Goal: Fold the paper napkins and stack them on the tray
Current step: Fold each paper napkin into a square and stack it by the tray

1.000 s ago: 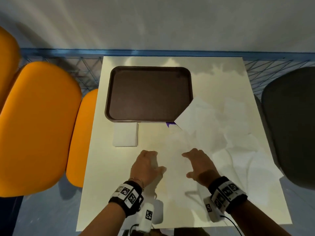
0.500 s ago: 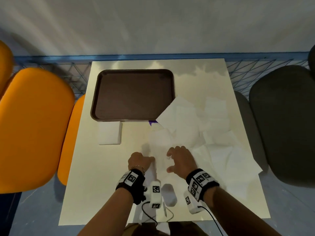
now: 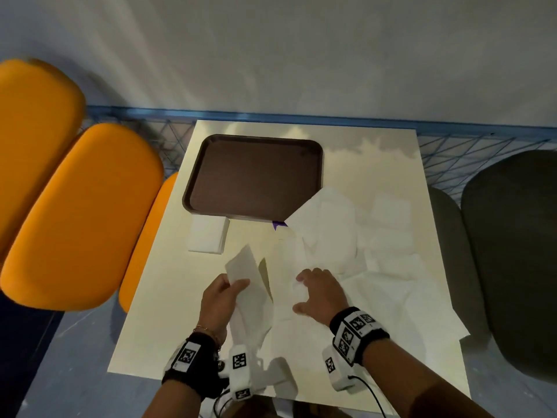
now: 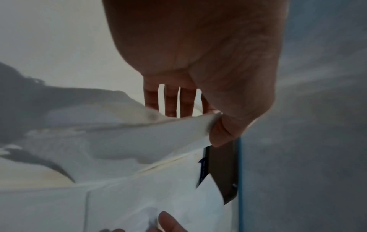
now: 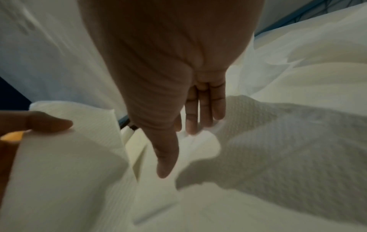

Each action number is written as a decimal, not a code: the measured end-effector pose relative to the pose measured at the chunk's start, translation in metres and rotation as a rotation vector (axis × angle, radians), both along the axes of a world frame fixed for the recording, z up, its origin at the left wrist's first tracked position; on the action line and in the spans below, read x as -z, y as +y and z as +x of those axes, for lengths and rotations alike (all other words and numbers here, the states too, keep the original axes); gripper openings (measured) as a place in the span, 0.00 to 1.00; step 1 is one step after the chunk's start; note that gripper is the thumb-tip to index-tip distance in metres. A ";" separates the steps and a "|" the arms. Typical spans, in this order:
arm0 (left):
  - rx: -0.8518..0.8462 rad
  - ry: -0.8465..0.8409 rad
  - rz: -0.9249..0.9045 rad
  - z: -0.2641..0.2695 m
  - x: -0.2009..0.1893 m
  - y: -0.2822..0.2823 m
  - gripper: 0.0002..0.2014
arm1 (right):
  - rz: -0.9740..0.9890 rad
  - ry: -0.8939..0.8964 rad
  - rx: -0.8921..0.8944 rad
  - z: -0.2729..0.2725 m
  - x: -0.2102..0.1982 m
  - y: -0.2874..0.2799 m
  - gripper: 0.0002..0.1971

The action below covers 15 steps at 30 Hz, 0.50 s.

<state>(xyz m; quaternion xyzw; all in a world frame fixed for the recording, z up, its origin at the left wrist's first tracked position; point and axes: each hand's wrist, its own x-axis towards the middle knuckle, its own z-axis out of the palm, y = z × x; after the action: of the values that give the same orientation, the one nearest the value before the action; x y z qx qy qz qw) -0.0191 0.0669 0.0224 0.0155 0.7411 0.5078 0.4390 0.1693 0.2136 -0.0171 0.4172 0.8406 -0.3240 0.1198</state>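
A white paper napkin lies at the near middle of the table, its left side lifted off the surface. My left hand pinches that raised edge between thumb and fingers, the napkin shown bent under the thumb. My right hand rests with spread, straight fingers on the flat right part of the napkin. The brown tray sits bare at the far left. A folded napkin lies just in front of the tray. Several unfolded napkins are heaped to the right.
Orange chair seats stand left of the cream table, a dark grey chair right. A blue wire frame runs behind the table. A small purple tag lies at the tray's near right corner.
My left hand has taken hold of the napkin's left edge and lifted it off the table. My right hand stayed flat on the napkin. The head view shifted.
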 end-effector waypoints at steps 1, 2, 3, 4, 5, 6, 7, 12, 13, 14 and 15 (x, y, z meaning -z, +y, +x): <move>-0.015 -0.019 0.038 -0.001 -0.009 -0.003 0.07 | -0.072 0.065 0.039 -0.002 -0.007 0.001 0.38; -0.023 -0.035 0.069 -0.003 -0.018 -0.006 0.06 | -0.162 0.140 0.080 -0.004 -0.017 0.001 0.40; -0.026 -0.051 0.092 -0.003 -0.024 -0.008 0.06 | -0.265 0.211 0.121 -0.008 -0.027 0.002 0.41; -0.027 -0.071 0.111 -0.003 -0.030 -0.009 0.06 | -0.375 0.274 0.159 -0.011 -0.038 0.001 0.40; -0.025 -0.086 0.125 -0.002 -0.033 -0.009 0.07 | -0.481 0.335 0.198 -0.014 -0.047 0.000 0.39; -0.021 -0.098 0.133 -0.001 -0.035 -0.007 0.08 | -0.582 0.396 0.240 -0.016 -0.055 -0.001 0.35; -0.015 -0.104 0.137 0.001 -0.036 -0.004 0.10 | -0.668 0.454 0.284 -0.018 -0.062 -0.003 0.30; 0.005 -0.099 0.148 0.019 -0.025 0.013 0.19 | -0.580 0.581 0.544 -0.013 -0.069 -0.007 0.10; 0.024 -0.103 0.157 0.025 -0.022 0.016 0.19 | -0.508 0.568 0.582 -0.009 -0.065 -0.006 0.09; 0.044 -0.107 0.162 0.031 -0.019 0.019 0.19 | -0.457 0.554 0.609 -0.007 -0.061 -0.005 0.07; 0.064 -0.112 0.162 0.036 -0.017 0.021 0.18 | -0.427 0.543 0.624 -0.004 -0.058 -0.004 0.06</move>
<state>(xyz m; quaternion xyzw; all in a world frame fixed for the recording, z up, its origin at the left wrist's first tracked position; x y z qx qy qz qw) 0.0172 0.0878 0.0396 0.0463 0.6711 0.5519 0.4929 0.1657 0.2093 0.0406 0.5161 0.5905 -0.6079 -0.1247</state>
